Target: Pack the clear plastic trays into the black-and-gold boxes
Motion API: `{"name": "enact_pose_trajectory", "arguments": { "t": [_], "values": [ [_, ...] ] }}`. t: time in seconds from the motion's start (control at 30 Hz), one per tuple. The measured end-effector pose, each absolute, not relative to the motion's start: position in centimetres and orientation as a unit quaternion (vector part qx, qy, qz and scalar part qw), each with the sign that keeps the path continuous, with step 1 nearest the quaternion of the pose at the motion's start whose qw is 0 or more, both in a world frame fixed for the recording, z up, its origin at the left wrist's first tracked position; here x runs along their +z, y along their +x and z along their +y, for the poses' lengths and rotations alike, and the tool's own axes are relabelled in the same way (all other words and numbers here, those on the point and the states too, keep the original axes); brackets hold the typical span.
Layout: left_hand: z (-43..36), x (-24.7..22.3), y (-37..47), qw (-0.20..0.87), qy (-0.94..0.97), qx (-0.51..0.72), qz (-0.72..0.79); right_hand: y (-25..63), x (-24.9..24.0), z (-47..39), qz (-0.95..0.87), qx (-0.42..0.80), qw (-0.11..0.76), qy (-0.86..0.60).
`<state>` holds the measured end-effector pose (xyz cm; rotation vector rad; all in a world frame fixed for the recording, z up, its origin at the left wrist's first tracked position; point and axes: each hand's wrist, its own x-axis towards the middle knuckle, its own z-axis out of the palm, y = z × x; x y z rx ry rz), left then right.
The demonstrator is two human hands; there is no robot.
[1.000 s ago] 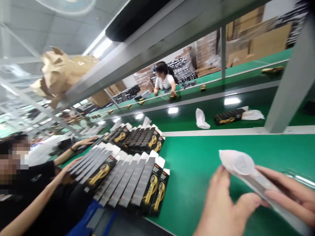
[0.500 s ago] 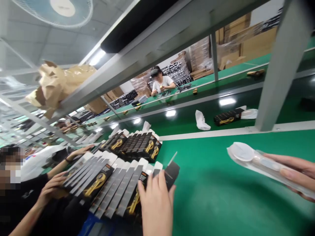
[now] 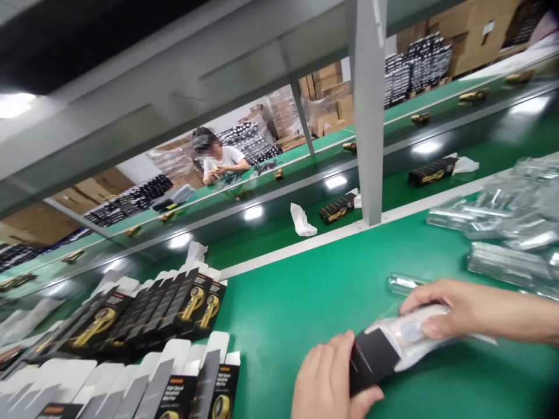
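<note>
My left hand (image 3: 327,378) is wrapped round a black box (image 3: 375,358) above the green table (image 3: 279,297). Fingers of my right hand (image 3: 441,314) grip a white-wrapped item in clear plastic (image 3: 414,334), whose near end sits at the mouth of the box. The part inside the box is hidden. Behind my right hand lies a clear plastic piece (image 3: 404,283). Rows of open-flapped black boxes (image 3: 192,302) with a gold fan picture stand to the left.
Many clear plastic shells (image 3: 515,209) are piled at the right. A metal post (image 3: 369,116) rises at the table's back edge. Beyond it, a belt carries boxes (image 3: 432,171) and a white wrapper (image 3: 301,220). A person (image 3: 220,157) sits across the line.
My left hand has taken a black box from the row and moved right. My right hand has brought the wrapped item to the box's opening. The view has swung right.
</note>
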<state>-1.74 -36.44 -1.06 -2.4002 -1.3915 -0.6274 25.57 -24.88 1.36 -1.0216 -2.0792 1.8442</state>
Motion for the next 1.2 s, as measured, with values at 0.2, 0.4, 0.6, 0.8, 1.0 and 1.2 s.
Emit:
{"name": "enact_pose_trajectory", "arguments": {
  "t": [0.2,0.4,0.6,0.8,1.0,1.2],
  "values": [
    [-35.3,-0.7,0.8,0.148,-0.842,-0.241,-0.460,24.0,1.2,-27.6,-0.693,0.592,0.085,-0.402],
    [-34.4,-1.7,0.3,0.047,-0.852,-0.207,-0.479,23.0,1.1,-27.2,-0.771,0.500,0.082,-0.385],
    [-26.8,0.8,-4.6,-0.076,-0.783,-0.193,-0.586,21.0,4.8,-16.6,-0.808,0.529,0.048,-0.256],
    [-14.2,1.5,-14.8,-0.028,-0.662,-0.243,-0.708,11.2,2.9,-7.5,-0.863,0.241,0.241,-0.374],
    [-8.9,0.9,-16.8,-0.073,-0.618,-0.295,-0.725,6.9,-2.0,-3.6,-0.890,0.150,0.225,-0.367],
    [-13.2,1.5,-8.7,-0.274,-0.536,-0.373,-0.706,10.9,1.2,-8.1,-0.883,0.141,0.239,-0.379]
  ]
}}
